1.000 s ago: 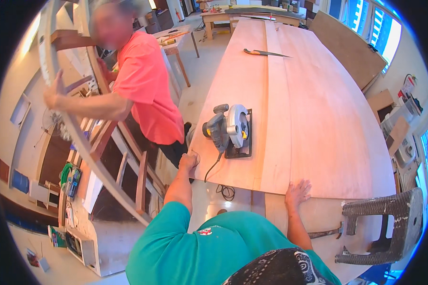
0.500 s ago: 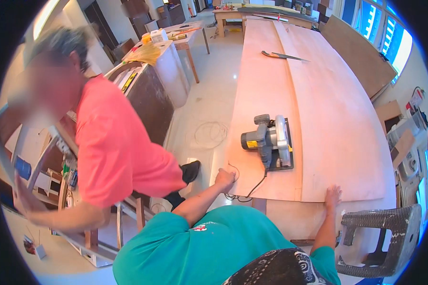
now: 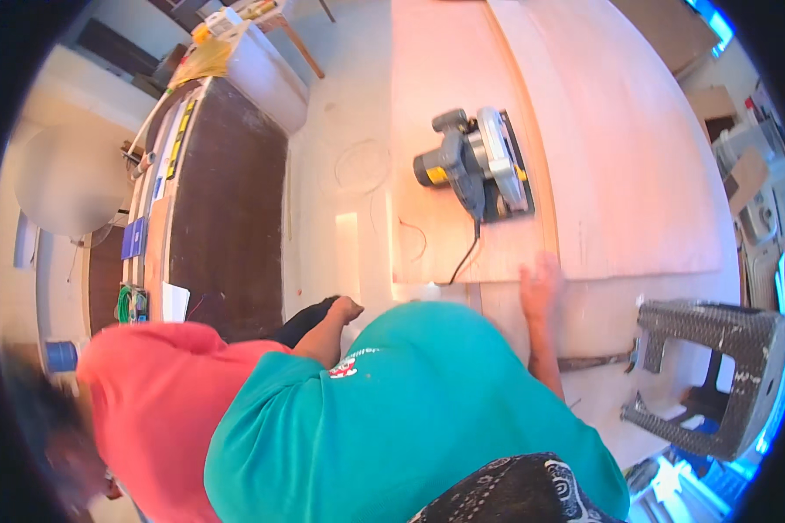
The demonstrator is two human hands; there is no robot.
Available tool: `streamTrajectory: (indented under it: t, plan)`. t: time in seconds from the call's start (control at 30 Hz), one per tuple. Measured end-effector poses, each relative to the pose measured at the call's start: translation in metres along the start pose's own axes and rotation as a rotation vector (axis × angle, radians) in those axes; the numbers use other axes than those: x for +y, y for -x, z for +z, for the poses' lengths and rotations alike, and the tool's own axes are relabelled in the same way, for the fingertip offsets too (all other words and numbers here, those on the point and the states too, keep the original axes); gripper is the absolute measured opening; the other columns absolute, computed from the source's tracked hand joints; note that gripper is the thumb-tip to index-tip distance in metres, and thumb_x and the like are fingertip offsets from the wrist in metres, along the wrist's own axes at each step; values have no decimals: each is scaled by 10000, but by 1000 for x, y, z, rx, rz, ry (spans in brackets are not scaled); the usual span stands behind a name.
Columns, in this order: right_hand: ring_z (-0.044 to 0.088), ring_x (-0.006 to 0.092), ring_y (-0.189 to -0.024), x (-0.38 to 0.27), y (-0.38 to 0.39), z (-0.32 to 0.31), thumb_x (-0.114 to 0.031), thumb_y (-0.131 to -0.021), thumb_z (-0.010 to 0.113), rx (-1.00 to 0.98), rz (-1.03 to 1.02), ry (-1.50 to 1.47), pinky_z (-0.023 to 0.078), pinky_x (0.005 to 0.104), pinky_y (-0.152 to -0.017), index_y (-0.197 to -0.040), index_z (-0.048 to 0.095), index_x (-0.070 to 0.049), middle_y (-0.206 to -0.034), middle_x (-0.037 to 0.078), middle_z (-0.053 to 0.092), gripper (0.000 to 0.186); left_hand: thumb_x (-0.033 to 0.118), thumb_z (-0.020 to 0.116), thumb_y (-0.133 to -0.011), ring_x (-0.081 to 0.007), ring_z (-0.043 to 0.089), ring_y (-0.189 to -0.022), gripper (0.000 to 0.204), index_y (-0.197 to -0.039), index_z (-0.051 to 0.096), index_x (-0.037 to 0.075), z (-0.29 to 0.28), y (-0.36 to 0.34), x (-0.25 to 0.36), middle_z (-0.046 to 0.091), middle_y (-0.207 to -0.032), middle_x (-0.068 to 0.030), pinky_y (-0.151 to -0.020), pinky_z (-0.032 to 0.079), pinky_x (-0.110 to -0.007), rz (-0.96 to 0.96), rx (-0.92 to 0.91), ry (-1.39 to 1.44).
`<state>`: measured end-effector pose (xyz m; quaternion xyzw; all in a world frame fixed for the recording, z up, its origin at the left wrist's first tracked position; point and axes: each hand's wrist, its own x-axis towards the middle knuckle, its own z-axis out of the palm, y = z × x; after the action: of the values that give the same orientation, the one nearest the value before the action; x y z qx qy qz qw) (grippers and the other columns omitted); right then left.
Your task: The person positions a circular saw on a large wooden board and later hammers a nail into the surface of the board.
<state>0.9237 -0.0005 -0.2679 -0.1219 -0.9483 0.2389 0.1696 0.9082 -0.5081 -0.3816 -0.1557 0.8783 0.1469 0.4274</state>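
Observation:
A circular saw [image 3: 475, 166] with a grey and black body rests on a large pale plywood sheet [image 3: 628, 174]. Its black cord runs down over the sheet's near edge. My right hand [image 3: 541, 277], slightly blurred, is at that near edge with fingers stretched out, holding nothing. Off the sheet, to its left, hangs my left hand [image 3: 347, 309], its fingers curled in, with nothing visible in them. A thin dark wire [image 3: 417, 240] lies curved on the sheet's left corner. A wooden strip [image 3: 528, 78] runs lengthwise along the sheet beside the saw.
A co-worker in a coral shirt [image 3: 153, 401] is close at my left, bent low. Beyond stands a dark brown cabinet panel [image 3: 227, 209] with a yellow level [image 3: 180, 139] beside it. A paint-spattered black stool [image 3: 715, 375] stands at my right. Coiled wire [image 3: 362, 166] lies on the floor.
My view has tilted down and shifted. My left hand has left the sheet's corner and drawn back to the left. The co-worker has moved nearer, behind my left side. The saw stays put.

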Motion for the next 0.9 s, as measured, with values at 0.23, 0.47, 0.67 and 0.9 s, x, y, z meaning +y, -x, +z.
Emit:
streamTrajectory:
  t: [0.23,0.47,0.67,0.9]
  plan:
    - [609,382,-1230,-58,37,6,-205,-865,766,-129,-162,-312,467,475,-1060,-1209,681,15,-1289,200,668,417,395,644,-820,-326,719,-668,465,-626,706,-24,54,-22,-56,695,-674,-222,-747,570,-450,147,19,-131]
    - [670,383,-1109,-69,31,9,-184,-897,747,-302,-128,-400,527,460,-966,-1208,698,-14,-1172,210,714,358,433,662,-844,-430,706,-963,493,-859,757,-50,58,-6,-16,734,-972,-292,-910,552,-481,233,108,38]
    - [696,374,-1040,-111,7,8,-180,-899,748,-343,-192,-436,546,440,-915,-1201,709,-24,-1105,208,731,342,429,665,-837,-428,707,-954,492,-887,761,-50,54,8,-42,724,-984,-298,-904,548,-485,164,112,126]
    - [707,368,-834,-149,-18,25,-199,-870,772,-274,-153,-402,556,448,-760,-1132,737,-22,-925,200,731,319,452,652,-834,-411,720,-798,505,-705,742,-28,73,-2,-158,708,-779,-283,-811,561,-491,77,46,-10]
